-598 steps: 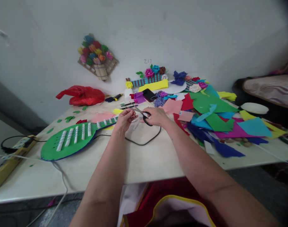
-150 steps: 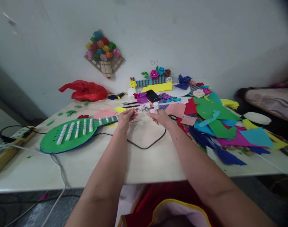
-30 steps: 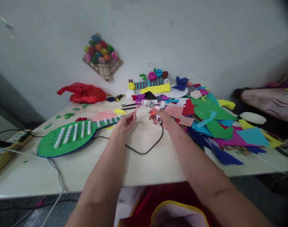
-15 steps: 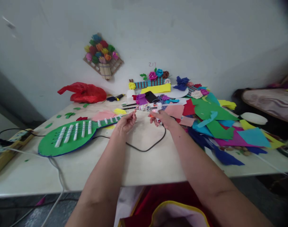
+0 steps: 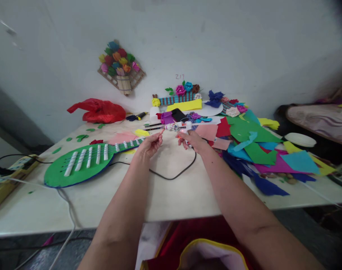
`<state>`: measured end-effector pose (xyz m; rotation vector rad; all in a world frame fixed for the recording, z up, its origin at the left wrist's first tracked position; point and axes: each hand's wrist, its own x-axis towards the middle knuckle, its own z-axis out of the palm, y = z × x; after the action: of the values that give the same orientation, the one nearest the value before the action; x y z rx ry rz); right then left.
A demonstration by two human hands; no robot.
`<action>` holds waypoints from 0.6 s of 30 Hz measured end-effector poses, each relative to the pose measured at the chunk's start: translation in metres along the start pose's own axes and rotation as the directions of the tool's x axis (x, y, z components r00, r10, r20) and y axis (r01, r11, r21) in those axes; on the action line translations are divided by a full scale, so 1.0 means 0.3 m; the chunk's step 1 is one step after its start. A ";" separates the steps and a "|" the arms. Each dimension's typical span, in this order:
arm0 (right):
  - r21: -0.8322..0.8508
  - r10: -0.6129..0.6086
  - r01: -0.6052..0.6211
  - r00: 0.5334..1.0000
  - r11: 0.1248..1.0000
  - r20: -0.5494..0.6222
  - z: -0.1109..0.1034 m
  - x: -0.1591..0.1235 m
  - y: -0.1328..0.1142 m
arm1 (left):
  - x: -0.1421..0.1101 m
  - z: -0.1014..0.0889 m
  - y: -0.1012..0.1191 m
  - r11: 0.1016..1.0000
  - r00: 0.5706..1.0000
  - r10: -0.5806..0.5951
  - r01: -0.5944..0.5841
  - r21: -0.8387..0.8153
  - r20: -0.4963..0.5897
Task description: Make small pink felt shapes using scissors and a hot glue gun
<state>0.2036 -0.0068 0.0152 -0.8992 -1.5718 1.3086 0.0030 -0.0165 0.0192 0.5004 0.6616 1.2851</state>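
Over the table (image 5: 182, 204), back from the middle of its front edge, the left hand (image 5: 151, 145) pinches a slim pink piece (image 5: 162, 131) between thumb and fingers. The right hand (image 5: 194, 141) is curled around a white glue gun (image 5: 175, 127), its nozzle close to that piece; I can't tell whether they touch. A green guitar-shaped board (image 5: 86, 173) lies toward the left edge, coloured paper (image 5: 257, 129) toward the right.
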 end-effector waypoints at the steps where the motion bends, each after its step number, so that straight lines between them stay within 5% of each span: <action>1: 0.001 -0.002 0.002 1.000 1.000 -0.007 0.001 0.000 -0.001 | 0.001 0.000 -0.001 1.000 1.000 0.002 -0.002 0.007 -0.013; 13: 0.059 -0.024 0.032 0.991 0.998 -0.134 -0.005 0.004 0.001 | 0.032 -0.023 -0.008 0.996 0.997 0.063 -0.060 0.068 -0.053; 18: 0.107 -0.052 0.060 0.996 0.992 -0.075 -0.007 -0.004 -0.009 | 0.029 -0.014 -0.007 0.995 0.992 0.096 -0.093 0.048 -0.085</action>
<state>0.2060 -0.0078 0.0176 -0.8195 -1.4458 1.2954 0.0028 -0.0087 0.0132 0.5189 0.7475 1.3902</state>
